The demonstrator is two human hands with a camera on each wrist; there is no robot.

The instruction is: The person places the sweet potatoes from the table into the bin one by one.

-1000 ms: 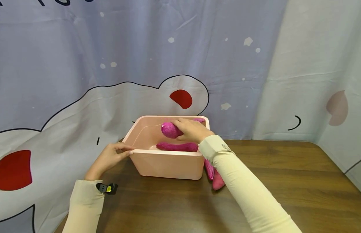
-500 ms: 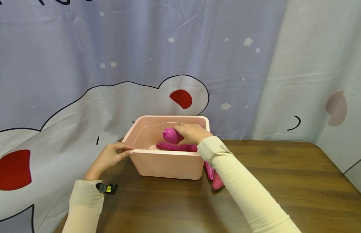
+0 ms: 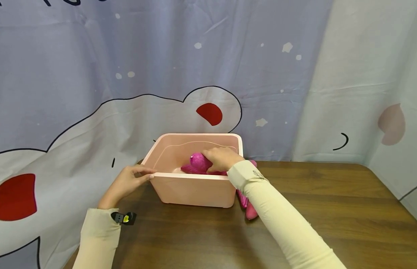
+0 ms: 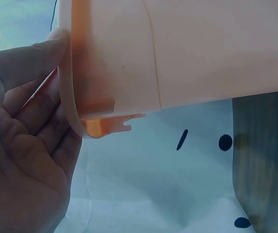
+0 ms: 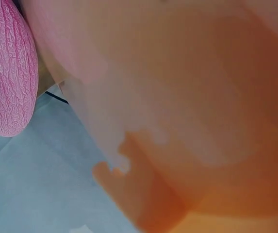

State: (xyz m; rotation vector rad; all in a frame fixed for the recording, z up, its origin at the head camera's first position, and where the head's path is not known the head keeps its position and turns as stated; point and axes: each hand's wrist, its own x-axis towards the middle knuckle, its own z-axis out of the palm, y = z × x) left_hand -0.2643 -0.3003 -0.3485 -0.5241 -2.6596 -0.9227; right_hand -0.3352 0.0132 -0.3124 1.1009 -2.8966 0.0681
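Note:
A pale pink plastic bin [image 3: 195,191] stands on the table. My left hand [image 3: 125,185] pinches its near left rim, the thumb and fingers bent over the edge; the left wrist view shows the fingers behind the bin rim [image 4: 67,87]. Inside the bin, my right hand [image 3: 223,158] grips a magenta eggplant-shaped piece [image 3: 199,161] from above, its rounded end poking out leftward past the fingers. Beneath it lies another magenta piece [image 3: 189,169], partly covered. Neither hand shows in full, and the right wrist view has only the bin's wall [image 5: 177,97], blurred and close.
Outside the bin's right side, several pink elongated pieces [image 3: 251,212] lie on the brown wooden table [image 3: 312,201], partly behind my right sleeve. One wrinkled pink piece [image 5: 13,73] shows in the right wrist view. A printed curtain [image 3: 272,93] hangs behind the table.
My right hand has lowered the magenta piece deeper into the bin, shifting it slightly right, over the piece lying there. The left hand and the bin stay put.

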